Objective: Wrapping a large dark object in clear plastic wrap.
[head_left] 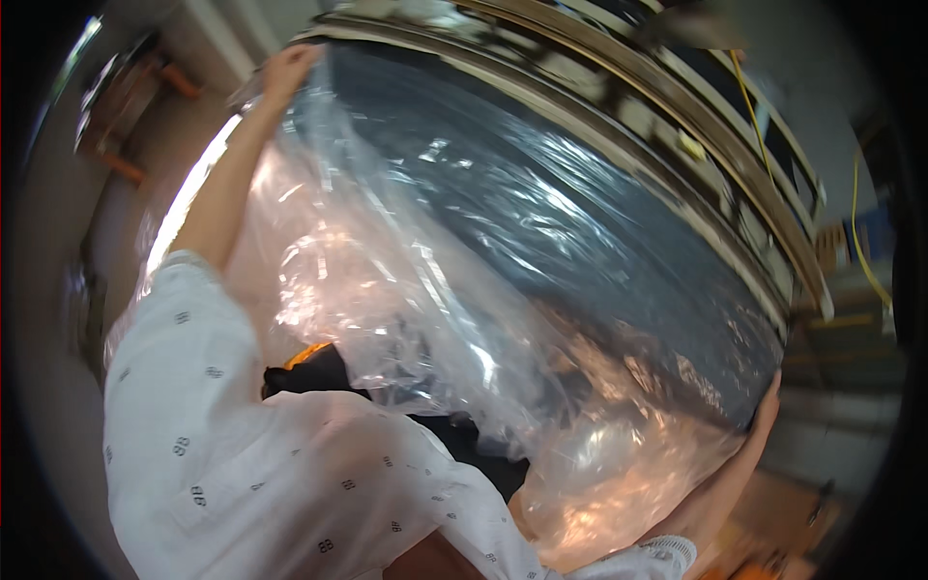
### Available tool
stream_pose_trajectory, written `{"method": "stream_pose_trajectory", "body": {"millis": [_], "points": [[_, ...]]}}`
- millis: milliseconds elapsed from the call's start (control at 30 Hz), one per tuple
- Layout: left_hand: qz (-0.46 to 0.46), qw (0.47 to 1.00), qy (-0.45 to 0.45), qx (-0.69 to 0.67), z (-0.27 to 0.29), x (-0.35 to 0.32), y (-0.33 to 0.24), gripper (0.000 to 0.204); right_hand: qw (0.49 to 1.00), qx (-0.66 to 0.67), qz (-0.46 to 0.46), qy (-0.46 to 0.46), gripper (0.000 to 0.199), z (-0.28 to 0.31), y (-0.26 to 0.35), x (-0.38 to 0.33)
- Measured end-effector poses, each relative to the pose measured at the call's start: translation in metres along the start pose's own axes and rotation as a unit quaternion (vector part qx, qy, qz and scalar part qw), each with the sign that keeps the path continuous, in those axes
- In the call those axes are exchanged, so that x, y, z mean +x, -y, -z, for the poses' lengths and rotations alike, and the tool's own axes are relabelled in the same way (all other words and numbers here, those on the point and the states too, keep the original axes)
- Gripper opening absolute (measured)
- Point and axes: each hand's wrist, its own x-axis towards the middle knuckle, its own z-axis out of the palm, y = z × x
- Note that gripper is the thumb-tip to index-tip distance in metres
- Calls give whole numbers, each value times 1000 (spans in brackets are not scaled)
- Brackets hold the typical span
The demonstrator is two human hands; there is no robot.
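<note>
Between both hands stretches a clear plastic bag point(435, 290) over a large dark panel point(580, 222) — the left hand point(288, 70) grasping its far upper corner, the right hand point(764, 416) clasping the near lower edge; metal rails point(677, 106) lie beyond.

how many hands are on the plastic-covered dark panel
2. The left hand grips the top left corner of the dark panel, over the clear plastic sheet. The right hand holds its lower right edge, fingers partly hidden behind it.
</note>
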Motion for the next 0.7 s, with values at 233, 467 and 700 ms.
{"method": "stream_pose_trajectory", "body": {"millis": [233,467,700], "points": [[-28,994,-64,-86,-21,0,-25,35,825,-170,468,-267,24,-74,153,-99],[27,985,-61,-159,-10,-10,-32,30,775,145,609,88,21,-232,338,-355],[34,988,-84,-125,-24,-6,-46,38,763,113,630,90,36,-339,421,-431]]}}
